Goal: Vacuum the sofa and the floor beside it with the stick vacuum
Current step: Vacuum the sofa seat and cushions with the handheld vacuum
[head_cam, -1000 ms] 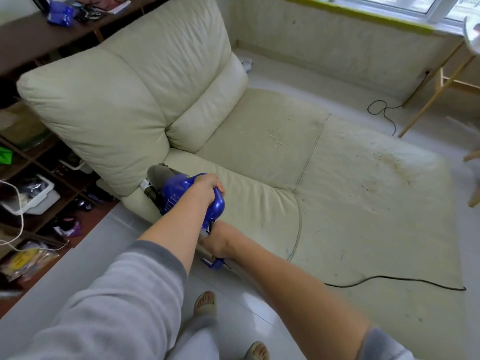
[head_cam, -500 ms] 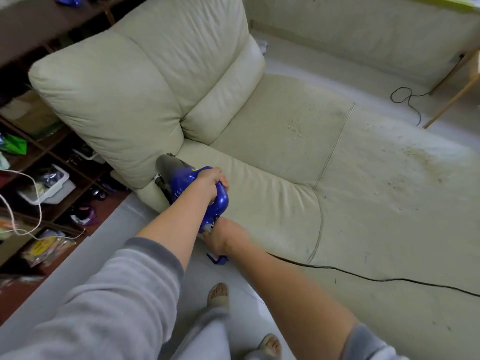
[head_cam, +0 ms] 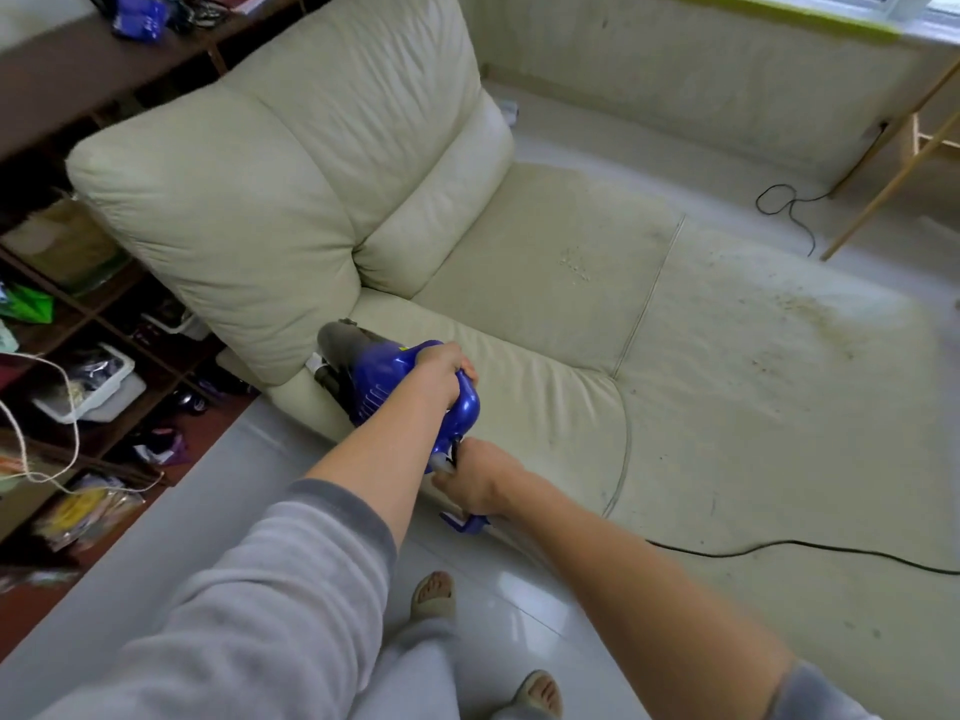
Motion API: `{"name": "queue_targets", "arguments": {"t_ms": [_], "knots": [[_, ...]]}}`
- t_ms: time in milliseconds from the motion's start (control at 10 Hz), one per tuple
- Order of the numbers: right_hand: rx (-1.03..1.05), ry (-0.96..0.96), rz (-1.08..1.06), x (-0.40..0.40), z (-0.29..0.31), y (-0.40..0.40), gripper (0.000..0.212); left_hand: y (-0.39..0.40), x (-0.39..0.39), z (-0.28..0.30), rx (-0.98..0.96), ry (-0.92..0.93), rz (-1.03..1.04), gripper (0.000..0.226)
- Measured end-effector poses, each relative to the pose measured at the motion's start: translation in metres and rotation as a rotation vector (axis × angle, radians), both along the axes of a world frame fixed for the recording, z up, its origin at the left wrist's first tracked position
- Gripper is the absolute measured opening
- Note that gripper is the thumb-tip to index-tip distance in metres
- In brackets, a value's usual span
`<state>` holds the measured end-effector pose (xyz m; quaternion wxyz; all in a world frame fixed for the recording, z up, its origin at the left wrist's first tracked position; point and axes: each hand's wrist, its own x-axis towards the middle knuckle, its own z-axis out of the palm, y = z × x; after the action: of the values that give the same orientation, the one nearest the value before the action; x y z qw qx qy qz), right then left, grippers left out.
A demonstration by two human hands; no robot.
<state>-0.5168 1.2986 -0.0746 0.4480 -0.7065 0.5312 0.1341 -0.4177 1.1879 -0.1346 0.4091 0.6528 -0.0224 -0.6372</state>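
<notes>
My left hand (head_cam: 441,374) gripped the blue stick vacuum (head_cam: 384,381) by its handle; my right hand (head_cam: 470,483) held its lower end. Its long axis ran toward 10 o'clock, nose at the sofa (head_cam: 519,387) seat's front corner; crumbs (head_cam: 574,265) lay at 1 o'clock.

One sofa (head_cam: 519,314), one vacuum (head_cam: 384,376), two hands, two sandalled feet.

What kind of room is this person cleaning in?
Most likely a home living room. A cream sofa fills the view, open wooden shelves crammed with household clutter stand beside it, and a window sill runs along the far wall above a tiled floor.
</notes>
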Motion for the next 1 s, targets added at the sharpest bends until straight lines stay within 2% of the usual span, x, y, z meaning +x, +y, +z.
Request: {"name": "queue_targets", "arguments": {"t_ms": [200, 400, 600, 700, 800, 1000], "knots": [[-0.025, -0.015, 0.016, -0.035, 0.014, 0.039, 0.027, 0.042, -0.035, 0.019, -0.099, -0.116, 0.01, 0.035], [-0.124, 0.005, 0.084, -0.068, 0.021, 0.063, 0.015, 0.067, -0.062, 0.038, -0.072, -0.117, -0.071, 0.044], [-0.157, 0.028, 0.03, -0.073, 0.004, 0.081, 0.034, 0.087, -0.071, 0.036, -0.047, -0.017, 0.011, 0.037], [-0.136, 0.0, 0.002, -0.067, -0.003, 0.084, 0.025, 0.09, -0.071, 0.032, -0.039, 0.043, -0.004, 0.035], [-0.033, -0.033, -0.075, -0.052, -0.011, 0.089, 0.018, 0.095, -0.066, 0.023, 0.023, 0.069, -0.065, 0.034], [-0.006, -0.041, -0.128, -0.012, -0.016, 0.072, 0.013, 0.079, -0.031, 0.017, 0.025, 0.124, -0.066, 0.037]]}}
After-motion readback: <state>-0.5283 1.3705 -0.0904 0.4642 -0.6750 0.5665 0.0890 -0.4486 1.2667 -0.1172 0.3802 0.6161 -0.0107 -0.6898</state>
